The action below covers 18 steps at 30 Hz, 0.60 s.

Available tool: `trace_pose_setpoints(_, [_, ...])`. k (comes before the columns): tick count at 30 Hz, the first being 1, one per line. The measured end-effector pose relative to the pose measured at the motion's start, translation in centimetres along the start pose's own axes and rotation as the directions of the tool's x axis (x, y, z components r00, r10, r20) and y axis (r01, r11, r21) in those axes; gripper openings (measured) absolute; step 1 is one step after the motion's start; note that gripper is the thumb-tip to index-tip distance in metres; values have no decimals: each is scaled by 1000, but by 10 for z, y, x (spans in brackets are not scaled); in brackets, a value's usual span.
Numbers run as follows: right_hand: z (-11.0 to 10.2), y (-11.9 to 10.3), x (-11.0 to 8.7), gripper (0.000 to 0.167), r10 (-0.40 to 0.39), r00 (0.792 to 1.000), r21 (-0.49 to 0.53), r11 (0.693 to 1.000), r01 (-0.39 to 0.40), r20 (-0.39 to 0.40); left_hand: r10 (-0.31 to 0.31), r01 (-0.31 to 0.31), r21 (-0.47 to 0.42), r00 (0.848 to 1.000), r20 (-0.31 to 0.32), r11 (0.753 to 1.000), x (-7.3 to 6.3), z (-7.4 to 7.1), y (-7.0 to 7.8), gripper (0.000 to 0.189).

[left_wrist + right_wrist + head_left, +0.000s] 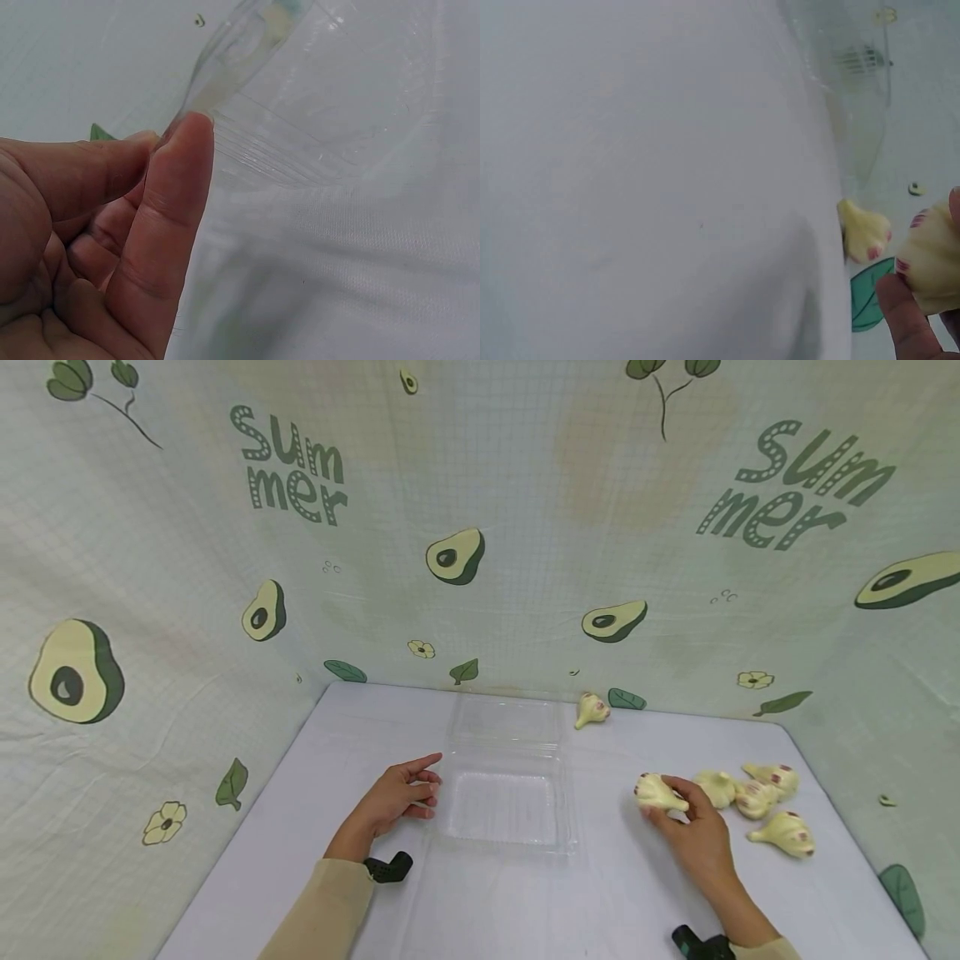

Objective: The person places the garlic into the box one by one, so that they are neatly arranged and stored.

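Note:
A transparent plastic clamshell box (504, 808) lies with its lid (508, 720) folded back towards the cloth wall. At its left edge is my left hand (401, 795); in the left wrist view, thumb and forefinger pinch the thin plastic rim (196, 94). My right hand (693, 835) holds a garlic bulb (657, 792) between thumb and fingers, right of the box. Several more bulbs lie beyond that hand, among them a garlic bulb (786, 835) nearest the table's right edge. The right wrist view shows the held garlic bulb (930, 259) only partly.
One garlic bulb (592, 709) lies by itself near the back edge, right of the lid. The white table (480, 910) is bordered at the back and sides by a hanging cloth (525, 468) printed with avocados. Dark camera mounts sit at both wrists.

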State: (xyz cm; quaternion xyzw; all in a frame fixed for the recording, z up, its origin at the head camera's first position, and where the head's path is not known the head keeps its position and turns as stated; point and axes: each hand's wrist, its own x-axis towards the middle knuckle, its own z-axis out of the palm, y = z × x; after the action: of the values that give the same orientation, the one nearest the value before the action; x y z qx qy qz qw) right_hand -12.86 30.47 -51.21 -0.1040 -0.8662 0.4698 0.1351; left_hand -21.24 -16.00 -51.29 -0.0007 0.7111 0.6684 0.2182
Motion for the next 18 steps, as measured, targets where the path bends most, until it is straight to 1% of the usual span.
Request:
trace_pose_setpoints(3, [-3,-9,0,61,22,999,-22,1000,-21,39,0,0,-1,1000,1,1000,1,0,-1,65])
trace_pose_setpoints(5, [-4,-15,0,62,23,998,-34,999,-21,62,-4,4,-1,1000,1,1000,1,0,-1,65])
trace_pose_setpoints(12, [-1,-37,2,55,-17,991,87,996,6,133,-7,7,-2,1000,-2,1000,1,0,0,66])
trace_pose_setpoints(18, [1,-57,6,54,-10,990,-14,1000,12,140,-9,9,4,1000,-5,1000,1,1,1,65])
